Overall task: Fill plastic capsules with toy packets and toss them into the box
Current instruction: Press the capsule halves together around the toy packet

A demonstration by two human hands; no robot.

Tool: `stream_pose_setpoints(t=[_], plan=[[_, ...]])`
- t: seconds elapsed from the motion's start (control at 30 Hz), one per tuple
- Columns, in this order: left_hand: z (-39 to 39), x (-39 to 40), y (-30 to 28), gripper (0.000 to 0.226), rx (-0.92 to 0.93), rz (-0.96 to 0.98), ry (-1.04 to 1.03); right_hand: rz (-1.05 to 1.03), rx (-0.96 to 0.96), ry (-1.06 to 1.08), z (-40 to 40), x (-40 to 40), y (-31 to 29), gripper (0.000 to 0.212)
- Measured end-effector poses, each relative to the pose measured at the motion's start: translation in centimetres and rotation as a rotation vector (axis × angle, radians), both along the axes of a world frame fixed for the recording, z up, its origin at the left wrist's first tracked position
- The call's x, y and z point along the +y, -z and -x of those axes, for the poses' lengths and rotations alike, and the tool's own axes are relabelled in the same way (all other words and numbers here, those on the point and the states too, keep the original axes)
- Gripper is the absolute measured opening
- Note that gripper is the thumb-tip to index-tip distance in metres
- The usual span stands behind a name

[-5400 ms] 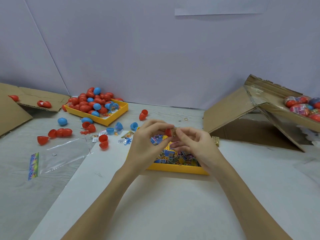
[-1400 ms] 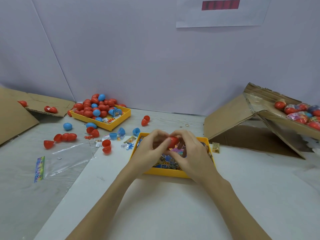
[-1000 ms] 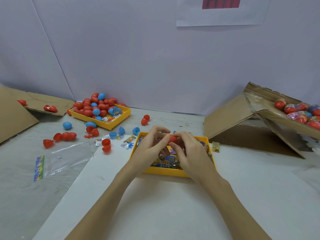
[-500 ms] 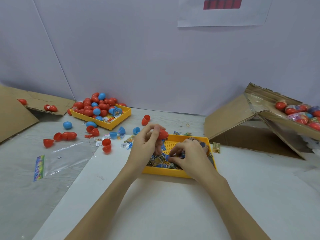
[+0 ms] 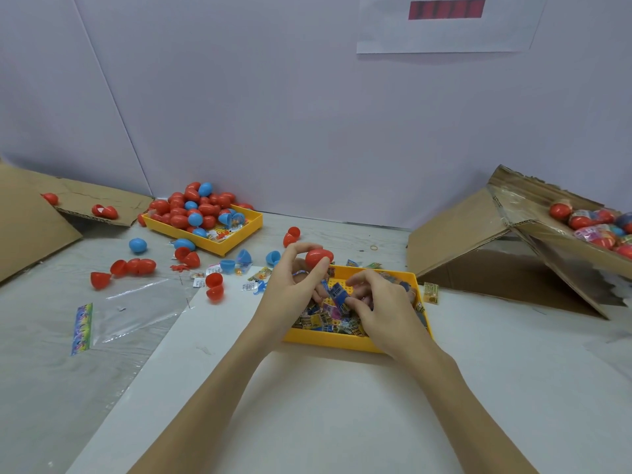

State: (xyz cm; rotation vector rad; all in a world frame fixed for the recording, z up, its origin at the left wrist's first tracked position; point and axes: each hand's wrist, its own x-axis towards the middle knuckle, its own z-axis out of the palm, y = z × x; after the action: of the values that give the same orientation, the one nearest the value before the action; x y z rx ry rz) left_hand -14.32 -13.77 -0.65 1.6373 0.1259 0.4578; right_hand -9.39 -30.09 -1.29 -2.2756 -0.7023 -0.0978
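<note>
Cardboard box [image 5: 533,230] tipped open at the counter's right edge, filled capsules heaped inside; yellow tray of capsules [image 5: 251,223] toward the back left corner, loose halves scattered in front. Nearer the front, yellow tray of toy packets [image 5: 345,342] under both hands. Left hand [image 5: 290,295] curled, pinching a closed-looking red capsule [image 5: 318,257] between thumb and fingertips above the tray's far left corner. Right hand [image 5: 383,309] curled too, nipping a blue packet [image 5: 338,292] above the pile.

Likely trouble: smooth, round capsule held by only a light pinch, prone to squirting free and rolling off among the strays. Whether fully snapped shut, impossible to tell; if not, liable to burst apart when tossed. Long throw to the box, with a sloping flap to bounce off.
</note>
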Motion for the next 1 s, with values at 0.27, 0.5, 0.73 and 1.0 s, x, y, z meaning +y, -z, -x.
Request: stream_pose_setpoints(t=[0.27,0.5,0.73,1.0], plan=[[0.0,0.0,0.0,0.024,0.003,-0.008,-0.016,-0.016,-0.090,0.047,0.3,0.1,0.3,0.008],[0.1,-0.1,0.0,0.020,-0.012,-0.045,-0.040,-0.275,0.093,0.118,-0.4,-0.7,-0.1,0.012],[0.4,-0.3,0.0,0.013,0.016,-0.201,-0.016,-0.503,0.191,0.107,-0.9,-1.0,0.0,0.022],[0.7,-0.6,-0.3,0.022,0.064,-0.304,0.054,-0.512,0.205,0.025,-0.9,-0.9,0.0,0.020]])
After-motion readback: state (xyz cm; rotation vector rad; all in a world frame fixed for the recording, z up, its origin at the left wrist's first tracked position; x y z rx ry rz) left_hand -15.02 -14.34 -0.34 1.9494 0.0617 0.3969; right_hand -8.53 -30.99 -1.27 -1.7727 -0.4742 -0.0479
